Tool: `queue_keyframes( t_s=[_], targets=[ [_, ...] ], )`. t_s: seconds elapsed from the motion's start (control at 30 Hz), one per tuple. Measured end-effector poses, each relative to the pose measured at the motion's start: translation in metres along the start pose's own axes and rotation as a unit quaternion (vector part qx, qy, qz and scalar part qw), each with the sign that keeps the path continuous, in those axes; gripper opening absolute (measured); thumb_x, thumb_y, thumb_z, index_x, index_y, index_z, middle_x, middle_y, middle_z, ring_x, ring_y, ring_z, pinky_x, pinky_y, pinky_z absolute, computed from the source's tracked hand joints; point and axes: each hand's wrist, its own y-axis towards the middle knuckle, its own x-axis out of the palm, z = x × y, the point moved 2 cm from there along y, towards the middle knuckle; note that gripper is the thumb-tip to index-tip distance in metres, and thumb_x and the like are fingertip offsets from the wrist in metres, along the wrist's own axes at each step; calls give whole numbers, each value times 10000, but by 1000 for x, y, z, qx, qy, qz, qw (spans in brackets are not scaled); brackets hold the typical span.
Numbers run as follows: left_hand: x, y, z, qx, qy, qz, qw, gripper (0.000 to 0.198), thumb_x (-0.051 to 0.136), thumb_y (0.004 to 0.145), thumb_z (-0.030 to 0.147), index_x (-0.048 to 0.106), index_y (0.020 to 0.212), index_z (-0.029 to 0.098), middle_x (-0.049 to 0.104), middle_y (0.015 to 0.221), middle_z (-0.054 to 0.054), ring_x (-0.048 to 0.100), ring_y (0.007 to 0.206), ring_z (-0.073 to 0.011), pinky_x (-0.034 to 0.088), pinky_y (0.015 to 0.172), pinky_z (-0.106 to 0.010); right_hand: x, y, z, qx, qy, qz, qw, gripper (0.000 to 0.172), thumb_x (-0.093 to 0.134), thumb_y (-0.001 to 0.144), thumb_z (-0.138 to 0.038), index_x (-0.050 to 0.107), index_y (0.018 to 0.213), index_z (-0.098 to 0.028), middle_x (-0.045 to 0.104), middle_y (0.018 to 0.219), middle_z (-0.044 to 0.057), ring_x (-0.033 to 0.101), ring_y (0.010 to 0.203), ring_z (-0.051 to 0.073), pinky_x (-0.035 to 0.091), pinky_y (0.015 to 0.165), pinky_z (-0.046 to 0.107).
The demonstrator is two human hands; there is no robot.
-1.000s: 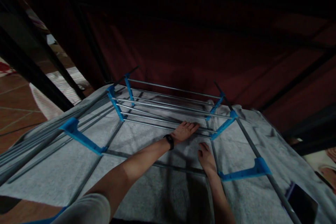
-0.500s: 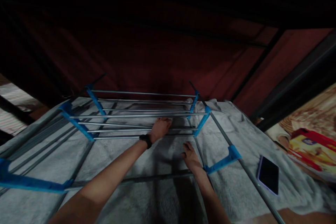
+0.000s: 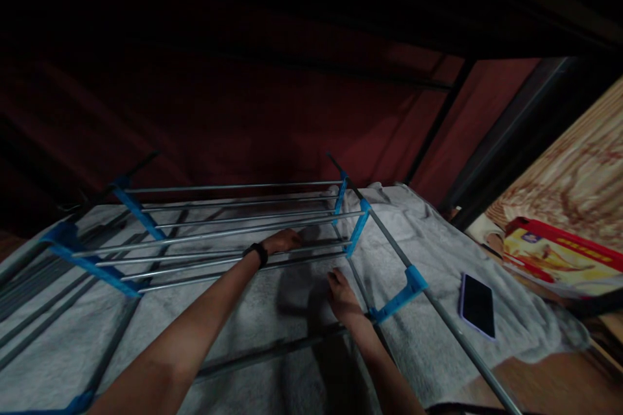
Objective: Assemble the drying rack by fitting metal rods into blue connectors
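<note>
A rack of grey metal tubes with blue plastic brackets (image 3: 357, 228) lies on a grey blanket (image 3: 418, 233). My left hand (image 3: 283, 241), with a black band on its wrist, reaches in among the rack's thin crossbars (image 3: 195, 233). Its fingers are bent together; whatever they grip is hidden. Lower and to the right, my right hand (image 3: 343, 298) is over the blanket, left of the nearer U-shaped blue bracket (image 3: 402, 298). The right fingers are curled inward, and I cannot make out anything between them.
A phone (image 3: 477, 305) rests on the blanket at the right. Beyond it lies a red and yellow package (image 3: 559, 256). Loose grey tubes (image 3: 58, 272) lie at the left. A dark red wall or curtain (image 3: 272, 123) and a black frame post (image 3: 487, 162) stand behind.
The view has shifted, so the rack, phone and package appear further left. The left hand stays among the crossbars. The right hand's fingers, spread before, are now curled.
</note>
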Motion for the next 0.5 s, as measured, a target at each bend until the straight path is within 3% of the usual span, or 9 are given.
queue_keyframes(
  t_s=[0.2, 0.37, 0.5],
  targets=[
    [6, 10, -5, 12, -53, -23, 998, 267, 572, 788, 247, 764, 947, 151, 766, 938, -36, 679, 891, -203, 479, 755, -256, 8, 4, 3, -4, -4, 20, 1000, 595, 472, 857, -61, 534, 1446, -123, 439, 1561, 156, 362, 1478, 246, 307, 1227, 363],
    [8, 13, -6, 14, -60, -35, 998, 261, 572, 790, 247, 770, 931, 153, 770, 920, -39, 689, 873, -205, 496, 765, -262, 8, 3, 3, -3, 6, 25, 1000, 593, 483, 857, -62, 532, 1446, -105, 417, 1570, 173, 342, 1488, 256, 311, 1228, 372],
    [5, 11, -6, 13, -46, -17, 999, 303, 576, 816, 287, 764, 1018, 162, 767, 1038, -52, 687, 988, -229, 505, 889, -292, 6, 1, 2, -6, 15, 21, 1000, 598, 479, 859, -65, 520, 1455, -95, 410, 1572, 181, 355, 1480, 261, 313, 1228, 381]
  ],
)
